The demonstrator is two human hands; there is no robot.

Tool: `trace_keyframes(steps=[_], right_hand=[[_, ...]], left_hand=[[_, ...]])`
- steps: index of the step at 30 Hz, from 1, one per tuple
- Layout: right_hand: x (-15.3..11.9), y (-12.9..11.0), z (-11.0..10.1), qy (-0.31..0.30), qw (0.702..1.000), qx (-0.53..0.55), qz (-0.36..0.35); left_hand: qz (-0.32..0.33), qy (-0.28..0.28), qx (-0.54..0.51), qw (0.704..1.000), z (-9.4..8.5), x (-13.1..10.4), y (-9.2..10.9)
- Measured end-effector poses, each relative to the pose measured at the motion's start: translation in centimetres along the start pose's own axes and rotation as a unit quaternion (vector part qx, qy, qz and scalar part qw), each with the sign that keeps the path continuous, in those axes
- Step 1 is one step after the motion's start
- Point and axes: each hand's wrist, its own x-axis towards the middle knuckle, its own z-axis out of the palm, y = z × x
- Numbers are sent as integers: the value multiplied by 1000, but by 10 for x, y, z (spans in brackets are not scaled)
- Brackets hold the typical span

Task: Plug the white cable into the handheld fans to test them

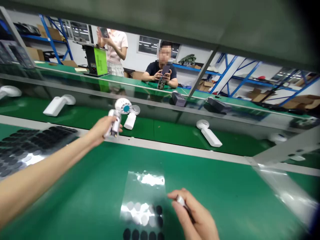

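My left hand [106, 129] reaches out to the green conveyor and is closed round a white handheld fan [115, 124], whose round head with a teal centre [125, 106] tilts up. Right behind it lies another white fan [130, 120] on the belt. Low in the view, my right hand [193, 213] pinches a small white and dark piece [181, 201], too small to name. To its left on the green table lies a clear sheet [143, 193] bearing rows of dark round stickers [143, 235].
More white fans lie on the belt, at the left [58, 106] and right [211, 136]. Sheets of dark discs [22, 150] lie at the left. A metal post [282, 190] stands right. Two people are across the line, beyond a glassy partition.
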Motion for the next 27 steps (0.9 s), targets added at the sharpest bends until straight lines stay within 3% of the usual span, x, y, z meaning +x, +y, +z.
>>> trace_keyframes(steps=[3, 5, 7, 9, 12, 15, 19, 22, 27], right_hand=[[14, -18, -2, 8, 990, -33, -135], [22, -31, 1, 2, 968, -86, -237], [26, -41, 6, 20, 936, -164, -311], [27, -46, 11, 43, 915, -222, -334], [27, -47, 15, 38, 941, -198, -272], [31, -42, 13, 5, 987, -52, -153], [31, -29, 6, 15, 994, 105, 11], [20, -16, 6, -48, 997, 39, 52], [1, -4, 17, -198, 971, -132, 17]], left_hand=[[-77, -167, -76, 980, 18, -77, -11], [-175, -278, -171, 929, 29, -122, -23], [-223, -331, -208, 893, 36, -154, -34], [-208, -340, -210, 893, 38, -174, -41], [-145, -356, -239, 892, 37, -185, -46], [-121, -383, -247, 882, 37, -189, -48], [-132, -343, -241, 898, 36, -187, -53], [-136, -309, -253, 907, 33, -184, -56], [-161, -298, -262, 904, 35, -183, -64]])
